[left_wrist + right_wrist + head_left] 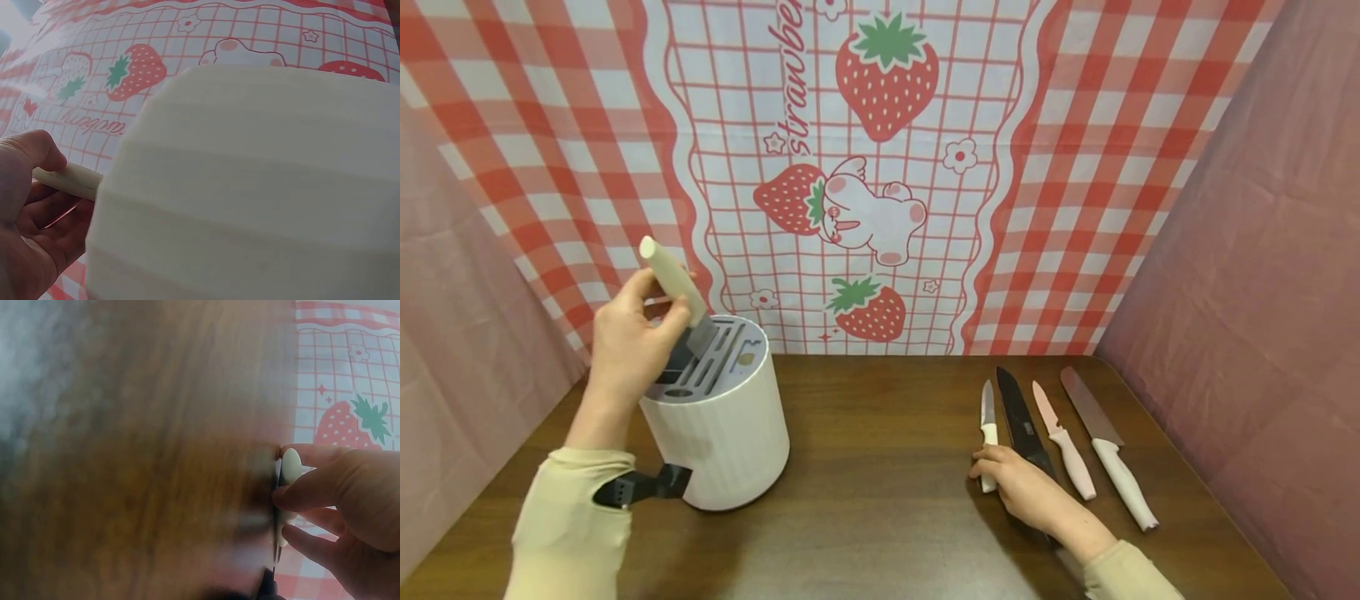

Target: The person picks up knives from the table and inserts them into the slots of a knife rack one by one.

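Note:
My left hand [631,337] pinches the cream handle of a knife [673,279] above the white ribbed knife block [722,454]. The short visible part of its grey blade points down at the block's slotted grey top; how deep the tip sits cannot be made out. In the left wrist view, the block's wall hides most of that knife. On the right, fingers and thumb of my right hand [1026,492] hold the white handle of a small paring knife [988,404], which lies on the table. The right wrist view shows that handle [291,465] between the fingertips.
Beside the paring knife lies a black-bladed knife [1018,412], partly under my right hand and forearm. Farther right are a pink knife [1072,462] and a wide-bladed knife [1120,483] with a white handle. A strawberry-print cloth [880,250] hangs behind the brown table [880,467].

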Available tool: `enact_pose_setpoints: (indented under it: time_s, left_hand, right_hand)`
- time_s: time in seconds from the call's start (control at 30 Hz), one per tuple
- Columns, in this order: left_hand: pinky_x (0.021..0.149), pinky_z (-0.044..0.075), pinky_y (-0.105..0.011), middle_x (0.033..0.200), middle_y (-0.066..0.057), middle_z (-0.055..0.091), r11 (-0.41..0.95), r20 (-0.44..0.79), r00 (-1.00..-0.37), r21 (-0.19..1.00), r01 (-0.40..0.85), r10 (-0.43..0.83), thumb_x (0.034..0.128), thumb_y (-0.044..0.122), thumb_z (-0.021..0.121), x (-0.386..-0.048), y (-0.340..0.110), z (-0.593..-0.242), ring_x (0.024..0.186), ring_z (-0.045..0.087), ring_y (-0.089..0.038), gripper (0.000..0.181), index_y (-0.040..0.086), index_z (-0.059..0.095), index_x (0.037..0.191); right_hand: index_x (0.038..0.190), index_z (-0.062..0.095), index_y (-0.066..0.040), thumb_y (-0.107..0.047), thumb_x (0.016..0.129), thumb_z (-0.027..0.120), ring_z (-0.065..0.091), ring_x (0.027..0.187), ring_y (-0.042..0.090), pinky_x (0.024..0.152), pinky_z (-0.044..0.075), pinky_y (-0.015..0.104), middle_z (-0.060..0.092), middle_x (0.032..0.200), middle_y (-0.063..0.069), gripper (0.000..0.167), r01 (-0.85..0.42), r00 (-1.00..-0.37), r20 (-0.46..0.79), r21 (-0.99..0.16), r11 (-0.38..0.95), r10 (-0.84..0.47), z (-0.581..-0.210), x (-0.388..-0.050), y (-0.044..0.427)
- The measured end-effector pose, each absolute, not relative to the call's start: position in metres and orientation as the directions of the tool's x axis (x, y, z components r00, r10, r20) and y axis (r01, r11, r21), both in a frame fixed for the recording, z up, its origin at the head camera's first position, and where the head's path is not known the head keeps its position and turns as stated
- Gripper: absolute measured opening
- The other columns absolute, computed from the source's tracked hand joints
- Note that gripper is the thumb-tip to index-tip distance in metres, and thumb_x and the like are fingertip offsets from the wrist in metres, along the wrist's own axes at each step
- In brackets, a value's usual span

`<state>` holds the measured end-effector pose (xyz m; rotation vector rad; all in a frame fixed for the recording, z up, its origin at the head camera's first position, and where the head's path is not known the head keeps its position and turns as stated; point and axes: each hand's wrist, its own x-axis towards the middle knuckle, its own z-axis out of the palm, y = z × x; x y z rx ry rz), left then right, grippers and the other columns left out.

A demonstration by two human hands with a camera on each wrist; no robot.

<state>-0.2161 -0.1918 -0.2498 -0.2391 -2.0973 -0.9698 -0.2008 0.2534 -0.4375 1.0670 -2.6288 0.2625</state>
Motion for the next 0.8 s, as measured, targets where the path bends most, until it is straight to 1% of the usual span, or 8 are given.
enact_pose_setpoints:
  time_s: [0.03,0.1,0.23,0.27,0.37,0.47,0.7,0.8]
  left_hand:
    - [0.071,0.042,-0.004,0.105,-0.015,0.063,0.689,0.729,-0.67,0.558,0.462,-0.142,0.0845,0.01,0.056,-0.216,-0.192,-0.25,0.09,0.061,-0.024,0.031,0.002,0.057,0.115]
    - [0.071,0.042,-0.005,0.107,-0.015,0.063,0.691,0.722,-0.679,0.559,0.458,-0.134,0.0848,0.011,0.056,-0.217,-0.192,-0.252,0.09,0.061,-0.029,0.032,0.003,0.057,0.115]
    - [0.071,0.042,-0.006,0.107,-0.015,0.063,0.691,0.715,-0.687,0.562,0.455,-0.13,0.0844,0.01,0.057,-0.218,-0.192,-0.253,0.09,0.061,-0.028,0.032,0.004,0.057,0.116]
    - [0.071,0.039,-0.005,0.107,-0.014,0.064,0.694,0.712,-0.69,0.563,0.449,-0.131,0.0844,0.01,0.057,-0.218,-0.192,-0.254,0.09,0.061,-0.027,0.032,0.004,0.057,0.116]
    - [0.079,0.05,-0.022,0.109,-0.015,0.063,0.69,0.702,-0.701,0.57,0.446,-0.127,0.0846,0.01,0.057,-0.219,-0.192,-0.255,0.09,0.06,-0.028,0.032,0.003,0.057,0.116]
    - [0.079,0.05,-0.045,0.109,-0.017,0.063,0.694,0.688,-0.717,0.572,0.437,-0.116,0.0853,0.011,0.056,-0.22,-0.192,-0.257,0.091,0.06,-0.03,0.031,0.002,0.056,0.115]
    - [0.076,0.05,-0.046,0.104,-0.019,0.064,0.704,0.686,-0.721,0.559,0.437,-0.097,0.085,0.009,0.056,-0.222,-0.193,-0.26,0.088,0.061,-0.029,0.031,0.0,0.056,0.114]
    - [0.076,0.049,-0.05,0.104,-0.022,0.063,0.702,0.674,-0.733,0.566,0.431,-0.093,0.0853,0.009,0.056,-0.222,-0.193,-0.261,0.089,0.061,-0.033,0.03,-0.001,0.055,0.114]
  right_hand:
    - [0.09,0.064,-0.008,0.016,0.071,0.057,0.057,0.099,0.03,0.082,0.049,0.041,0.059,0.105,0.014,0.032,-0.698,-0.691,0.323,-0.062,0.714,-0.647,-0.437,-0.201,0.253]
    - [0.091,0.064,-0.008,0.016,0.072,0.057,0.057,0.1,0.03,0.083,0.049,0.04,0.06,0.106,0.014,0.031,-0.688,-0.705,0.302,-0.072,0.722,-0.641,-0.437,-0.2,0.253]
    - [0.091,0.064,-0.007,0.015,0.073,0.057,0.057,0.1,0.03,0.083,0.049,0.04,0.06,0.106,0.014,0.03,-0.68,-0.716,0.285,-0.077,0.73,-0.637,-0.437,-0.2,0.253]
    - [0.091,0.064,-0.007,0.015,0.072,0.057,0.057,0.1,0.03,0.083,0.049,0.04,0.06,0.106,0.013,0.03,-0.681,-0.715,0.287,-0.076,0.729,-0.638,-0.437,-0.2,0.253]
    - [0.089,0.064,-0.007,0.015,0.072,0.057,0.058,0.099,0.03,0.082,0.049,0.039,0.06,0.104,0.013,0.028,-0.689,-0.706,0.303,-0.081,0.721,-0.64,-0.437,-0.2,0.253]
    - [0.086,0.063,-0.008,0.014,0.071,0.057,0.058,0.099,0.03,0.08,0.05,0.038,0.06,0.103,0.012,0.027,-0.699,-0.696,0.318,-0.094,0.709,-0.644,-0.438,-0.201,0.254]
    - [0.084,0.063,-0.008,0.014,0.072,0.058,0.058,0.1,0.032,0.081,0.05,0.039,0.06,0.103,0.012,0.025,-0.709,-0.685,0.336,-0.102,0.698,-0.647,-0.439,-0.203,0.255]
    - [0.084,0.063,-0.008,0.014,0.073,0.057,0.057,0.101,0.032,0.082,0.05,0.039,0.06,0.103,0.012,0.025,-0.703,-0.694,0.324,-0.112,0.703,-0.642,-0.438,-0.202,0.255]
